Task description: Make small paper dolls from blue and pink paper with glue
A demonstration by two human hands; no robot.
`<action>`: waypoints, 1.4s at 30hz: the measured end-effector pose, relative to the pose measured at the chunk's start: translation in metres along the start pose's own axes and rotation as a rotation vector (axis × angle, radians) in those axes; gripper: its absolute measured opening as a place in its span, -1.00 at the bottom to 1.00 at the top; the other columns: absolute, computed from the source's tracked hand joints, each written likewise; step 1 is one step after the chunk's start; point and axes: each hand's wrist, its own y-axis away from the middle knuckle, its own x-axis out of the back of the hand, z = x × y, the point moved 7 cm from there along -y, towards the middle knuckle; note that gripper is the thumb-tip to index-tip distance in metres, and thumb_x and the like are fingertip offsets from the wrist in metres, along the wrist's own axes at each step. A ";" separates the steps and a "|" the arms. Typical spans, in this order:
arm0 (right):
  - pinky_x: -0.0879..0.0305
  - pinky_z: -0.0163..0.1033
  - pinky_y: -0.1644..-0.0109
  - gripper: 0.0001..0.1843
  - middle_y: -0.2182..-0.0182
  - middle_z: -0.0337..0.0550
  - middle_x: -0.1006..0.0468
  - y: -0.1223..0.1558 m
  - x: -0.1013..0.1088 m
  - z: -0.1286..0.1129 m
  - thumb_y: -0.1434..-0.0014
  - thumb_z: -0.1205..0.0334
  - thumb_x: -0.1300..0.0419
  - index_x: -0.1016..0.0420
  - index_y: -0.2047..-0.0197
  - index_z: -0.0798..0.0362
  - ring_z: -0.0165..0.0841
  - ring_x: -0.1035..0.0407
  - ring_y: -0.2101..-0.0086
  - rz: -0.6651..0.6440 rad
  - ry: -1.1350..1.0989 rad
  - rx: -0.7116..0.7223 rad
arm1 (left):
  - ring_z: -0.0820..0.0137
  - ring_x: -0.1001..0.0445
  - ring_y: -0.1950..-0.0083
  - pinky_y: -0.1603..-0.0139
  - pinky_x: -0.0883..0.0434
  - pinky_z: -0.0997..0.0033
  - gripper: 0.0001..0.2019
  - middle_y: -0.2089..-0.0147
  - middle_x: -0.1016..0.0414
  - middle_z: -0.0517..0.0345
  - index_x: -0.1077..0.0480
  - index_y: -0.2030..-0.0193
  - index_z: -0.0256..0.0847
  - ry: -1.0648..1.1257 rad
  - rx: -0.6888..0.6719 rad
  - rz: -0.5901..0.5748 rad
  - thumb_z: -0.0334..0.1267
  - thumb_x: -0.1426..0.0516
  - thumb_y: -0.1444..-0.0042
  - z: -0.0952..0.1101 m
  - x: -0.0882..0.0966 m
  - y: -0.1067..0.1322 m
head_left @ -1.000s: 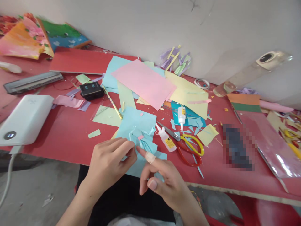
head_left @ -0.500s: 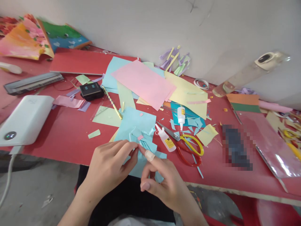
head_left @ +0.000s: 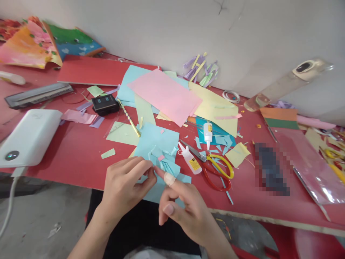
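Pinching the folded blue paper piece (head_left: 165, 164) at its near edge, your left hand (head_left: 126, 184) has its thumb and forefinger closed on the paper and the other fingers curled in. Your right hand (head_left: 185, 213) is loosely open and grips nothing. Its bandaged forefinger (head_left: 168, 177) reaches out to touch the same spot, with the thumb hanging free below. The piece lies at the near edge of the red counter (head_left: 75, 154), on top of a larger light blue sheet (head_left: 159, 138), right in front of you. To work it well, I judge you should keep the left pinch firm and low against the sheet. Press the crease with the pad of the right forefinger rather than the bandage, so the small folds do not spring apart. Counted outward, there are two small glue bottles, one lying just right of the piece (head_left: 190, 159) and one standing beyond it (head_left: 207, 133). The scissors (head_left: 215, 169) have one yellow and one red loop, and I cannot tell whether that is one pair or two. There is also one large pink sheet (head_left: 165, 95), one pale yellow sheet (head_left: 215, 108), one twisted stick (head_left: 129, 118), one black box (head_left: 104, 103), one white device (head_left: 27, 136) at the far left, and one tape ring (head_left: 231, 95) by the wall.
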 end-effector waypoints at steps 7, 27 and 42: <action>-0.39 -0.23 0.20 -0.72 0.34 -0.19 -0.59 -0.005 0.024 -0.023 -0.35 0.21 -0.19 -0.52 -0.10 -0.05 -0.35 -0.44 0.34 0.402 0.425 0.232 | 0.53 -0.27 0.53 0.48 -0.20 0.49 -0.88 0.52 -0.31 0.33 -0.31 0.34 -0.18 0.062 0.082 -0.107 -0.46 -0.10 -0.17 -0.009 -0.005 0.001; -0.48 -0.04 -0.01 -0.68 0.09 -0.08 -0.63 -0.019 0.038 0.009 -0.26 0.01 -0.26 -0.54 -0.02 -0.05 -0.15 -0.54 0.06 0.462 -0.340 0.007 | 0.48 -0.42 0.37 0.33 -0.35 0.50 -0.90 0.35 -0.47 0.23 -0.36 0.18 -0.17 0.171 0.167 -0.009 -0.46 -0.09 -0.28 -0.012 0.005 -0.003; -0.43 -0.16 0.09 -0.70 0.28 -0.15 -0.57 -0.026 0.017 0.029 -0.09 -0.02 -0.40 -0.55 0.21 -0.02 -0.26 -0.47 0.20 0.386 -0.593 -0.189 | 0.40 -0.58 0.29 0.40 -0.52 0.54 -0.84 0.24 -0.49 0.17 -0.42 0.06 -0.11 0.509 0.435 -0.064 -0.32 -0.20 -0.23 -0.022 -0.015 0.006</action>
